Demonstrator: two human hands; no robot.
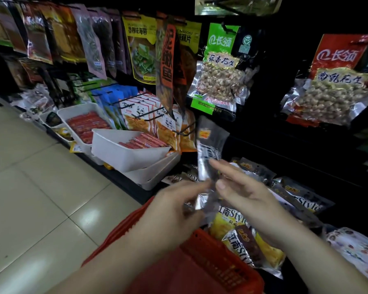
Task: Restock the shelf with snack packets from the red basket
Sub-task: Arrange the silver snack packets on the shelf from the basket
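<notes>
Holding one silver snack packet [208, 153] upright above the red basket [202, 264], both hands meet at its lower end: the left hand [174, 209] pinches the bottom edge, the right hand [242, 187] grips it between thumb and loosely spread fingers. Two matching packets [240, 240] lie in the basket. Two peanut bags [221, 79] hang on the shelf, beside three white tubs [123, 151] of red sausages.

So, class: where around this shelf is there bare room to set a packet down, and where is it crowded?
Free: the tiled floor left of the white trays, and the dark gap between the green peanut bag and the red peanut bag. Crowded: the red basket, the low shelf's packet pile, and the hanging rows upper left.
</notes>
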